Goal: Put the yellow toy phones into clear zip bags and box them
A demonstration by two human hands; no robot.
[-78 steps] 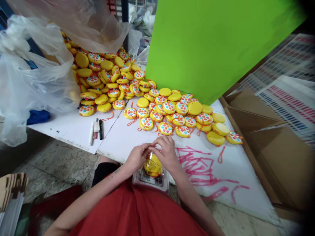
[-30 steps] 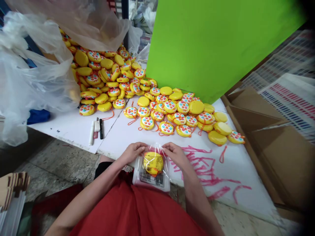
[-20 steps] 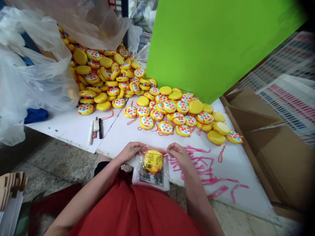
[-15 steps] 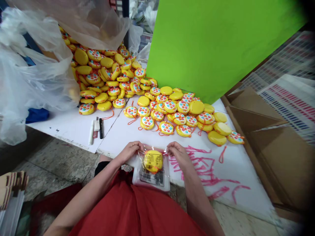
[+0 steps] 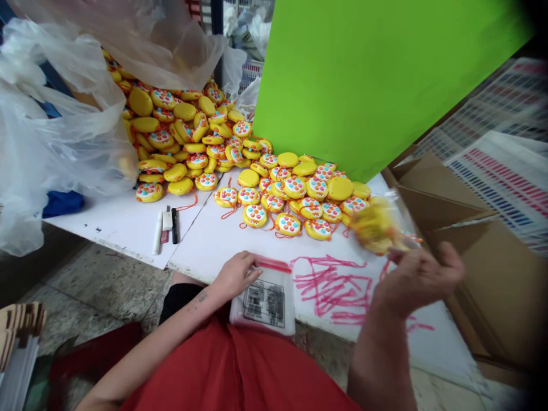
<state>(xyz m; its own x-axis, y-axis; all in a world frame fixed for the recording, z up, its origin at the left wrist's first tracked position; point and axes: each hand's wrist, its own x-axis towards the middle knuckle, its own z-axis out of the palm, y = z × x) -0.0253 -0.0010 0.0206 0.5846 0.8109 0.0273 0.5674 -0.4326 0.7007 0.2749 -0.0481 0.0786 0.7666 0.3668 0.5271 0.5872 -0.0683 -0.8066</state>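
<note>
My right hand grips a clear bag by its edge, off to the right near the cardboard box. Inside that bag is a yellow toy, blurred by motion and in front of the right end of the toy pile. My left hand lies at the upper left corner of a stack of clear zip bags, thumb and fingers a little apart. These bags have a red zip strip along the top and black print on the front. They lie at the table's front edge, against my red clothing.
Many yellow toys with coloured buttons and orange cords spread across the table from a large plastic bag. Markers lie at the left. A green panel stands behind, and an open cardboard box is on the right.
My right hand has swung to the right with the bagged toy, away from the bag stack. My left hand has let go of that bag and come down onto the stack.
</note>
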